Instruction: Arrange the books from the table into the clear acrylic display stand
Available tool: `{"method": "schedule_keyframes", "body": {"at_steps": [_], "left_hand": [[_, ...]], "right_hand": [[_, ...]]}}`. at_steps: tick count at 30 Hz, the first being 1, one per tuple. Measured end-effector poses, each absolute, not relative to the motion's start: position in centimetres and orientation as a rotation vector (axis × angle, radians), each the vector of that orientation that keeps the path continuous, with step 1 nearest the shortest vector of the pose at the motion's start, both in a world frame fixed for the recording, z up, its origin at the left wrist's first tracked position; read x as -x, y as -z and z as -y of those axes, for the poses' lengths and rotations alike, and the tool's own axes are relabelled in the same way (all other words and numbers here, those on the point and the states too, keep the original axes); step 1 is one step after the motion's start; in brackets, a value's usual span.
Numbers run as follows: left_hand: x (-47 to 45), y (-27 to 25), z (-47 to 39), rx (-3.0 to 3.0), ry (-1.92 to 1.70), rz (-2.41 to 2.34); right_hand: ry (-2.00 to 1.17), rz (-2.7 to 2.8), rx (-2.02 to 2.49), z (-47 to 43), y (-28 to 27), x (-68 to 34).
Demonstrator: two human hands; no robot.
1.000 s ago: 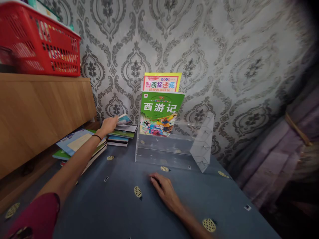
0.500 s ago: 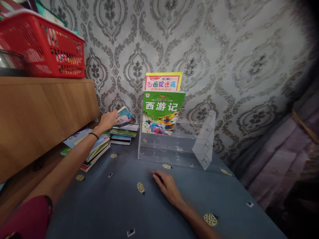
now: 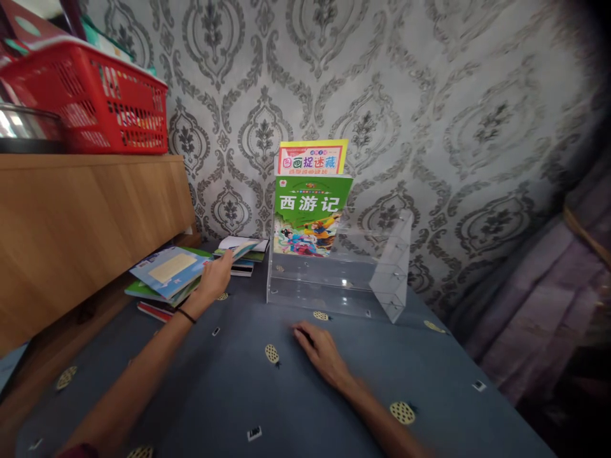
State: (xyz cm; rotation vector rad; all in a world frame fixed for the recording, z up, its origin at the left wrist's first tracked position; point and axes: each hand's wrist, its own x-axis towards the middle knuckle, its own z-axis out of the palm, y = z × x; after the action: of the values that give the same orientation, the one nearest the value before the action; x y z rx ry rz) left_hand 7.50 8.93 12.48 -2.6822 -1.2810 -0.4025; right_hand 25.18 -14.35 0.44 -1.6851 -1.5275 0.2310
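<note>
My left hand (image 3: 217, 278) grips a thin book (image 3: 244, 247), seen nearly edge-on, just in front of the rear book stack (image 3: 242, 268). Beside my left forearm lies another stack of books (image 3: 169, 273), a light blue one on top. My right hand (image 3: 323, 353) rests on the cloth in front of the clear tiered book rack (image 3: 389, 280). Its fingers are loosely bent, thumb apart, and nothing shows in them. On the rack's left side, a green picture book (image 3: 312, 213) stands upright before a yellow-edged book (image 3: 312, 158).
A wooden cabinet (image 3: 95, 222) borders the left side, with a red plastic basket (image 3: 95, 102) and a metal pot (image 3: 31, 127) on top. Patterned wallpaper (image 3: 262, 121) covers the wall behind the rack. A light purple curtain (image 3: 539, 299) hangs at the right.
My left hand has moved down and toward me with the book, which has turned from showing its cover to nearly edge-on. My right hand stays in place.
</note>
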Motion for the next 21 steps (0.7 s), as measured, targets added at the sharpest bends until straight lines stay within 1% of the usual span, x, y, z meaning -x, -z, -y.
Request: {"method": "schedule_keyframes", "body": {"at_steps": [5,12,21], "left_hand": [[-6.0,-9.3,-7.2,2.713,0.311,1.239],[-2.8,-5.6,-5.1,2.766,0.275,1.181],[1.7,-3.9,-0.4,2.845,0.118,1.133]], "right_hand": [[-0.248,1.532,1.688,14.4,-0.7,-25.1],[-0.252,1.528,1.673,14.4,-0.6,-25.1],[-0.256,1.535,1.681,14.3,-0.5,-25.2]]}}
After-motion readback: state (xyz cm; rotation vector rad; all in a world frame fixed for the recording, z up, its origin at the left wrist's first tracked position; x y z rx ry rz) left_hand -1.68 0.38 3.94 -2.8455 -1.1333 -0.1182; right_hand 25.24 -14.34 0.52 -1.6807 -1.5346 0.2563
